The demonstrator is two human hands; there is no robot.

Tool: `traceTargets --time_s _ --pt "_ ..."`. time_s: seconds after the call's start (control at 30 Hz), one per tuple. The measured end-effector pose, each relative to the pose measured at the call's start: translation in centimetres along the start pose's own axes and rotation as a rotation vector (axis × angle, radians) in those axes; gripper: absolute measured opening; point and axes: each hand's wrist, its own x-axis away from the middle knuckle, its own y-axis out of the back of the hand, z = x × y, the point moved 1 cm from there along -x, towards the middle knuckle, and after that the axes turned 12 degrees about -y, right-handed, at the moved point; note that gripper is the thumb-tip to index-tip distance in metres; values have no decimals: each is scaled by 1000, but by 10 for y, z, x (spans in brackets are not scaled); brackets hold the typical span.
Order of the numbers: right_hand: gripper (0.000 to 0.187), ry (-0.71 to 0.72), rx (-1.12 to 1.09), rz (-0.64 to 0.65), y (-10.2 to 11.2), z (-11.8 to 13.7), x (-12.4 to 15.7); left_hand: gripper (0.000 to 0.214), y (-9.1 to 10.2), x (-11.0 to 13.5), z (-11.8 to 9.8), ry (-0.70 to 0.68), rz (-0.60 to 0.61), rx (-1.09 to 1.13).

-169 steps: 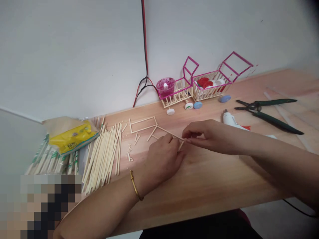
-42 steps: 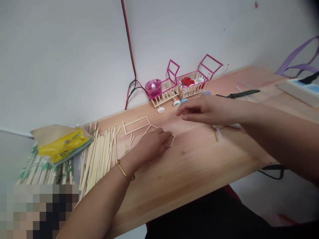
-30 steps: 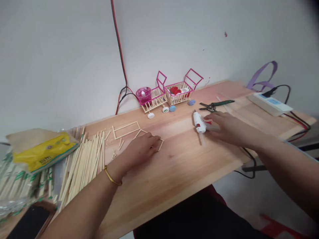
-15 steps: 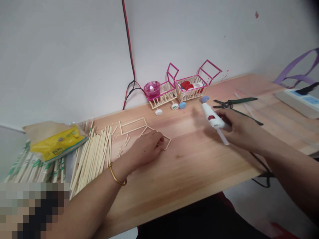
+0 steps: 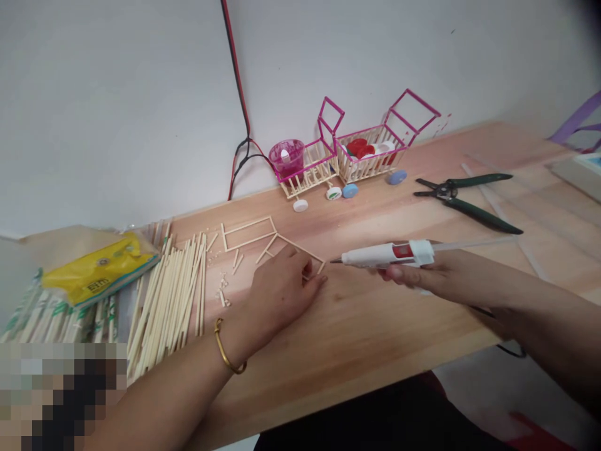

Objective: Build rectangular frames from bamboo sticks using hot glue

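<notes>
Right hand [image 5: 429,270] holds one glue gun [image 5: 373,255]; left hand [image 5: 284,285], one stick frame [image 5: 305,250].

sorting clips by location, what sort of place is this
Probably a craft work area, though home or workshop I cannot tell: a white plastic glue gun in the right hand, long pale wooden sticks, and wheeled stick-built carts with magenta rims.

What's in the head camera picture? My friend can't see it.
A person's right hand holds a white glue gun, its tip beside a corner of a stick frame partly covered by their left hand on a wooden table. Behind stand two wheeled stick carts with pink rims; loose sticks lie at the left.
</notes>
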Motion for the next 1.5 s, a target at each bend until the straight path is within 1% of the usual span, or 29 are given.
traceTargets --time_s 0.17,0.3,0.43,0.57,0.77,0.9,1.17,1.5 --pt "36 -32 55 -35 0 1 -11 17 -3 1 -6 -10 10 -44" --pt "42 21 39 -22 -3 2 -17 15 -4 0 -6 -48 -11 -54" --pt "47 36 -26 -28 -3 7 -19 20 -4 -3 -4 -83 -11 -61" --pt "46 77 -15 -22 -2 7 -18 21 -4 -3 -2 -96 -3 -67" --pt "45 -4 83 -70 -1 1 -15 21 -4 -4 -1 -98 15 -70" --pt "42 -2 125 -62 -3 0 -16 22 -5 -4 -1 -108 14 -75" --pt "39 -21 175 -72 -5 6 -17 24 -5 -4 1 -102 13 -61" --pt "40 -45 207 -81 -5 5 -22 21 -4 -4 2 -115 11 -42"
